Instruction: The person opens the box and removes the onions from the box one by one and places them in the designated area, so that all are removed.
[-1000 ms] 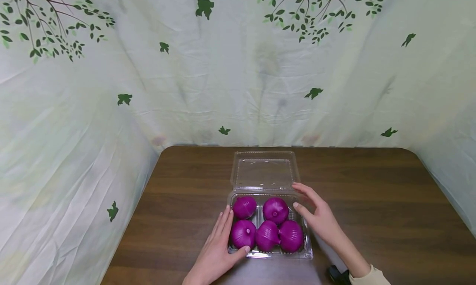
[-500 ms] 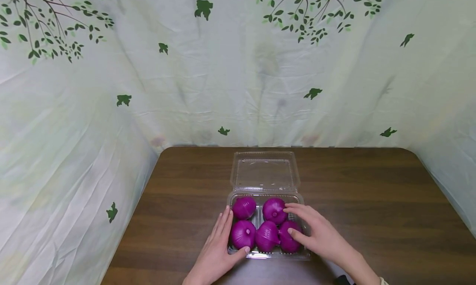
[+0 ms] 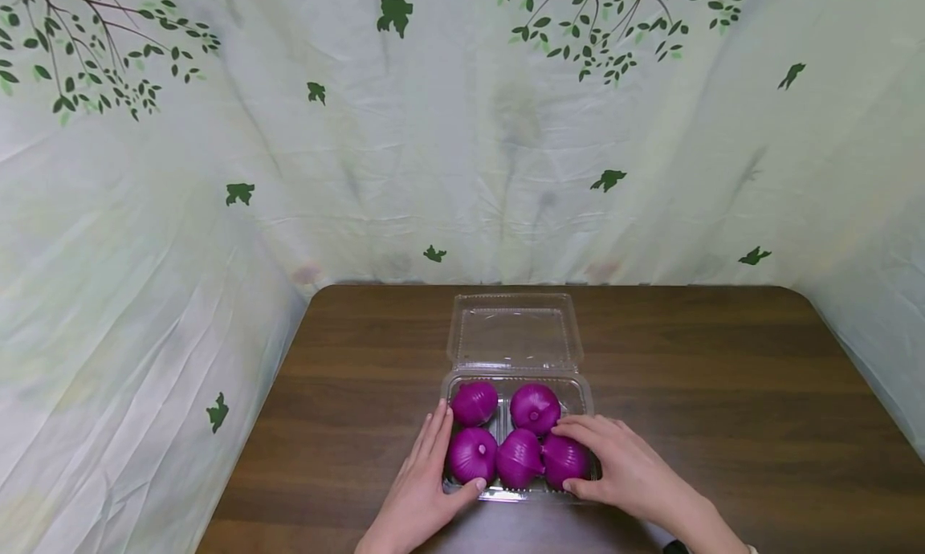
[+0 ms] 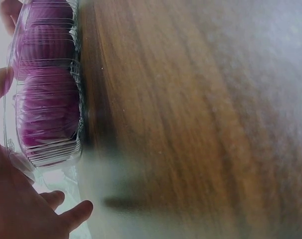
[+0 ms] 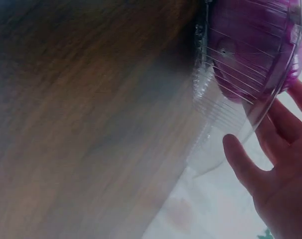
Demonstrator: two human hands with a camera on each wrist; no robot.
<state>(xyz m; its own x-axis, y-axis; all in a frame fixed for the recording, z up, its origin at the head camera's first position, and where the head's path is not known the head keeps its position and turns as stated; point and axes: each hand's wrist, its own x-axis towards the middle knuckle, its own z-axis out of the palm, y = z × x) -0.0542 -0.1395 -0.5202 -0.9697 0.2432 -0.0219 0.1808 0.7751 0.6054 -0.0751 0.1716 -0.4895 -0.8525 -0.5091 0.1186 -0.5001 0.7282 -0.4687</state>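
An open clear plastic clamshell container (image 3: 516,496) on the table holds several purple onions. My left hand (image 3: 422,478) lies along its left wall with straight fingers, the thumb at the front rim beside the front-left onion (image 3: 473,455). My right hand (image 3: 629,466) reaches over the right rim and grips the front-right onion (image 3: 566,460), thumb at its near side and fingers at its far side. Against that one leans the front-middle onion (image 3: 519,459). Behind sit the back-left onion (image 3: 474,403) and back-right onion (image 3: 535,409). In the right wrist view, one finger (image 5: 238,154) stays outside the container wall.
The container's hinged lid (image 3: 515,333) lies folded back toward the far side. Under everything is a brown wood-grain table (image 3: 723,377). A pale cloth (image 3: 462,136) printed with leaves and branches hangs behind and at both sides.
My right hand has come from the container's right rim over the onions and down to the front-right one, taking hold of it. The left hand stays where it was.
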